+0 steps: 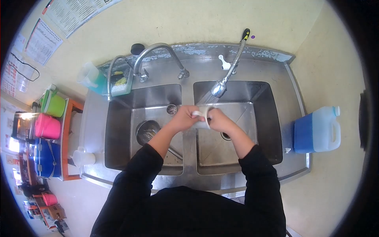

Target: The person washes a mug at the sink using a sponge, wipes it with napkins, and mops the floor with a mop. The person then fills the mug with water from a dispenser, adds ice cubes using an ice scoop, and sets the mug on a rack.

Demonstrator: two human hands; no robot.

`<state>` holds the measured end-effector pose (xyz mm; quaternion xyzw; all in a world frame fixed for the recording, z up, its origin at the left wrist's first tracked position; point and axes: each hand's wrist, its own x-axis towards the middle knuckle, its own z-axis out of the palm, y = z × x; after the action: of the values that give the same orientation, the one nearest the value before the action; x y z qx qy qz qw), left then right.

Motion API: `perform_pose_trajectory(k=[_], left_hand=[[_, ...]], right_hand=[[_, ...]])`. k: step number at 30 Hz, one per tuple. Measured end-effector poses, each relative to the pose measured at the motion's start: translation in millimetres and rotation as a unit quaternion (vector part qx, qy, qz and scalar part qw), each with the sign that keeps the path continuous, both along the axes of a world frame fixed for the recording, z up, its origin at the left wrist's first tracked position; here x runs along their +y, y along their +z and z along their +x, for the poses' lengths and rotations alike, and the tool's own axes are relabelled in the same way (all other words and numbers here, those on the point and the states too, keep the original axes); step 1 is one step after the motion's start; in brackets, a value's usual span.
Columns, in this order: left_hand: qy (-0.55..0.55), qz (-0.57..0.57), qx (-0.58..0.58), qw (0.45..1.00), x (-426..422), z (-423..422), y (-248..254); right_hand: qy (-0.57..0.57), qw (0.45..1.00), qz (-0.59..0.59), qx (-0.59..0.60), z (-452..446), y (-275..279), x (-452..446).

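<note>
Over the right sink basin, a white mug [203,123] is tilted on its side between my two hands. My left hand [184,118] is closed on it at the handle side. The fingers of my right hand [219,120] are curled at the mug's mouth, partly hidden by its rim; whether they hold anything else does not show. Just above the mug, a spray head [218,89] on a flexible metal hose runs water down onto it.
A metal bowl [142,138] with a whisk lies in the left basin [118,136]. Behind stand a curved faucet [157,46] and a teal tray [121,90] with sponges. A jug of blue liquid [310,132] is at right, a white pitcher [83,158] at left.
</note>
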<state>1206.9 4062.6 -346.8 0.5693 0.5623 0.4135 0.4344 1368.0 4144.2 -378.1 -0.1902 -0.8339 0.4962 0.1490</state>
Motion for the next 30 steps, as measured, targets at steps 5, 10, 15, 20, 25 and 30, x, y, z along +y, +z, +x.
perform_pose_trajectory(k=[5,10,15,20,25,30], left_hand=[[-0.082,0.216,0.266,0.936,-3.7,14.6,19.1],[-0.121,0.239,0.292,0.918,-9.6,1.2,9.7],[-0.111,0.151,0.333,0.924,-6.9,-9.5,1.4],[-0.134,0.340,0.340,0.867,-9.9,-7.1,20.7],[-0.096,0.245,0.235,0.936,-10.4,-19.3,15.9],[-0.105,0.249,0.291,0.918,-20.6,-13.6,16.9]], right_hand=[[0.018,0.984,0.051,0.171,-26.2,-20.1,-10.8],[0.025,0.959,-0.272,0.081,-26.5,1.4,-11.6],[-0.005,0.988,0.096,0.123,-33.5,0.7,-18.0],[0.084,0.989,0.045,0.110,-40.7,27.1,-5.5],[0.046,0.932,-0.348,0.093,-40.1,15.8,-11.1],[0.090,0.992,0.069,0.061,-40.8,21.1,-23.8]])
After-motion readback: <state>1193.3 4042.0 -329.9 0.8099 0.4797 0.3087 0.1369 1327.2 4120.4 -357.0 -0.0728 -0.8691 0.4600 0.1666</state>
